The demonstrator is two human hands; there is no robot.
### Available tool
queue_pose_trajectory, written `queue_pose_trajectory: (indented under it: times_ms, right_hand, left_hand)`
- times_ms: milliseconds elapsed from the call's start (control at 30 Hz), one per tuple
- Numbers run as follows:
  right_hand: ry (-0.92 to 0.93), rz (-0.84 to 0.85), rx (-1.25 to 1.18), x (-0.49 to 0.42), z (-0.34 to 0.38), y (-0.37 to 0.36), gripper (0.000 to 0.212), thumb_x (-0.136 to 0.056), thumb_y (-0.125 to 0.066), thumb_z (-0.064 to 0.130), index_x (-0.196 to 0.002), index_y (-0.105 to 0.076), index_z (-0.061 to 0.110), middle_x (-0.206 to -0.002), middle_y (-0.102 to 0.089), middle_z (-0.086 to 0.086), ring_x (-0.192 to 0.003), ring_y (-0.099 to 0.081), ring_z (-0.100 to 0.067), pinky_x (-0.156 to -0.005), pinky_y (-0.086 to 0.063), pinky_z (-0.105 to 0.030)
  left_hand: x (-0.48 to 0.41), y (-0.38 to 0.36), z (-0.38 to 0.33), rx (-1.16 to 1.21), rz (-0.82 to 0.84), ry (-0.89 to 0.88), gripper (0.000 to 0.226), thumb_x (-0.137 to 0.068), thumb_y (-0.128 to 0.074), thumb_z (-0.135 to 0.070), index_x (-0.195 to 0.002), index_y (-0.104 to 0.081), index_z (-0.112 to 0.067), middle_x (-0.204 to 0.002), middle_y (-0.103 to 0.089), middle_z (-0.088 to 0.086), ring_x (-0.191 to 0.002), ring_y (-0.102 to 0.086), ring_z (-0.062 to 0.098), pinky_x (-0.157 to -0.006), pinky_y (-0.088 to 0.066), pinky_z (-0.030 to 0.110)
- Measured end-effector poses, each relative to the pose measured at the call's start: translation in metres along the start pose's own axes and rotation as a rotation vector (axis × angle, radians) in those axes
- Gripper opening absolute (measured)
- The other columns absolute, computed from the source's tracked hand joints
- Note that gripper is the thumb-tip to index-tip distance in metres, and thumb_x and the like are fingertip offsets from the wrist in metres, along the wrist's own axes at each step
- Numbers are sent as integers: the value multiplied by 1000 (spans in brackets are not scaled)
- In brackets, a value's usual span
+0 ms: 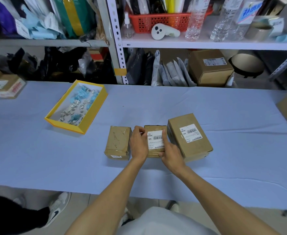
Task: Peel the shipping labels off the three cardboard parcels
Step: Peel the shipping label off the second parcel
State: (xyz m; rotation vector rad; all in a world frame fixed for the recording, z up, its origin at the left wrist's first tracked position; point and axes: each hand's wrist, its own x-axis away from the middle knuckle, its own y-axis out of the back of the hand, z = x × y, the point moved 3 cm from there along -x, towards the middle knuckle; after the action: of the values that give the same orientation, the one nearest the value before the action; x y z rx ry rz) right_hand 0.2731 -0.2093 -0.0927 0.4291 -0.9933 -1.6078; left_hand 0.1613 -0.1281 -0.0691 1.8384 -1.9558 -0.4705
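Brown cardboard, three parcels in a row on the pale blue worktop (207, 116), near its front edge. Left parcel (118, 143): top face bare of any main label, scuffed, only a small white sticker on its near side. Middle parcel (154, 128): white shipping label (155, 139) with barcode and printed text on top, lying mostly flat. Right parcel (189, 136): larger, turned at a slight angle, its own white label (190, 133) fully stuck on the top face. All three sit just beside one another, the middle one between the other two. Left hand (138, 143) is over the gap between left and middle parcels, fingertips pinched together at the label's far left corner, where a thin white edge shows between them. Right hand (170, 151) braces the middle parcel on its right side, thumb laid along the label's right edge, fingers curled round the near corner of the box. Further back on the left, a yellow open tray (53, 116) holds crumpled white and blue paper scraps (78, 106). Another taped box (6, 86) sits at the worktop's far left corner. Behind, metal shelving (207, 44) crowded with bags, bottles, a red basket (159, 20) and a further cardboard box (210, 67).
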Motion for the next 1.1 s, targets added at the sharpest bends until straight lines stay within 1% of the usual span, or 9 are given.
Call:
queue_pose_trajectory:
  times_ms: [67,100,200,367,467,567,767,1000,1100]
  right_hand:
    - [-5,-8,11,0,0,0,100,-87,-58,7,-151,17,25,-114,-64,-14,-96,-62,-27,-80,-53,-39]
    - [-6,-14,13,0,0,-1,100,-87,-58,6,-152,16,24,-115,-64,-14,-95,-62,-27,-80,-53,-39]
    - [9,-12,1,2,-1,-2,100,-87,-58,6,-152,16,25,-116,-63,-14,-95,-62,-27,-79,-54,-39]
    - [16,1,30,2,0,0,99,-88,-57,7,-151,18,23,-119,-61,-13,-98,-61,-27,-79,-52,-35]
    - [17,13,46,0,-1,-1,103,-87,-58,7,-149,23,25,-113,-61,-13,-93,-61,-26,-78,-54,-39]
    - [22,23,55,-3,-3,-2,105,-87,-58,6,-147,26,25,-109,-62,-13,-89,-61,-25,-77,-55,-40]
    - [21,24,62,-4,-3,-2,102,-86,-57,6,-150,22,22,-108,-63,-14,-87,-62,-27,-76,-54,-40]
    - [42,16,61,-4,-5,-5,106,-85,-59,6,-148,26,23,-106,-64,-16,-86,-62,-29,-75,-54,-42]
    - [26,24,61,-5,-5,-6,105,-86,-60,6,-149,23,22,-107,-63,-16,-87,-62,-29,-76,-54,-41]
  left_hand:
    - [2,1,3,37,17,-22,8,-91,-58,-6,-93,-57,-14,-99,-65,1,-93,-62,13,-67,-42,9]
    - [2,1,5,35,20,-35,8,-90,-60,-7,-95,-58,-14,-101,-65,1,-94,-63,12,-71,-45,11]
    - [2,0,8,31,16,-69,10,-88,-64,-11,-95,-59,-15,-102,-65,0,-95,-63,11,-81,-52,26]
    - [0,-2,4,-76,6,-106,6,-90,-63,-15,-94,-59,-15,-99,-62,-3,-91,-60,10,-75,-43,21]
    - [-2,-3,1,-149,2,-101,2,-93,-59,-16,-93,-59,-14,-99,-61,0,-89,-59,14,-73,-44,23]
    - [-5,-5,-2,-225,22,-94,8,-96,-54,-17,-96,-59,-10,-104,-59,4,-92,-58,18,-75,-44,26]
    - [-7,-8,-7,-396,69,-81,24,-101,-42,-18,-108,-59,-2,-116,-53,12,-98,-59,26,-79,-45,33]
    - [-10,-11,-6,-416,116,-22,28,-101,-39,-17,-114,-57,1,-121,-49,16,-103,-57,33,-88,-42,38]
    - [-9,-12,-5,-367,136,-30,27,-100,-42,-16,-111,-58,2,-120,-48,16,-103,-56,32,-89,-43,35]
